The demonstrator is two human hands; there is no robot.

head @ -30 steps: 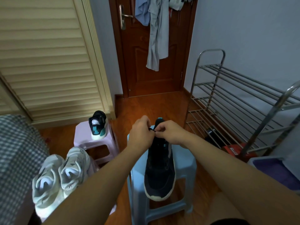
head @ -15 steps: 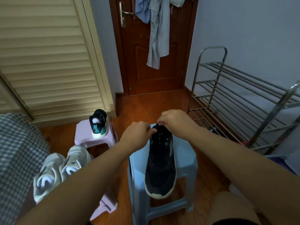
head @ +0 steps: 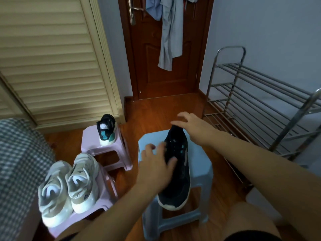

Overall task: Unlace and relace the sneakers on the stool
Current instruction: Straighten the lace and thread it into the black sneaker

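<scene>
Head view: a black sneaker (head: pixel 177 169) lies lengthwise on a pale blue stool (head: pixel 201 164) at lower centre of the frame, its white-soled toe jutting over the stool's near edge and its heel toward the door. The left hand (head: pixel 156 164) rests against the sneaker's left side, fingers spread and nearly straight, thumb on the upper, gripping nothing. The right hand (head: pixel 189 123) hovers at the heel end, fingers loosely spread; whether they touch the collar cannot be told.

At left centre a second black sneaker (head: pixel 106 130) stands on a pink stool (head: pixel 93 145), heel toward the camera. Nearer, at lower left, a pair of white sneakers (head: pixel 69 186) sits on another pink stool (head: pixel 102 202), toes overhanging its front edge. A checked cloth (head: pixel 19 171) fills the left border.

A strip of bare wooden floor (head: pixel 156 110) runs from the blue stool to the brown door (head: pixel 166 66), where grey clothes (head: pixel 170 32) hang. A metal shoe rack (head: pixel 260 108) lines the right wall, close beside the blue stool. Louvred closet doors (head: pixel 52 58) fill the upper left.
</scene>
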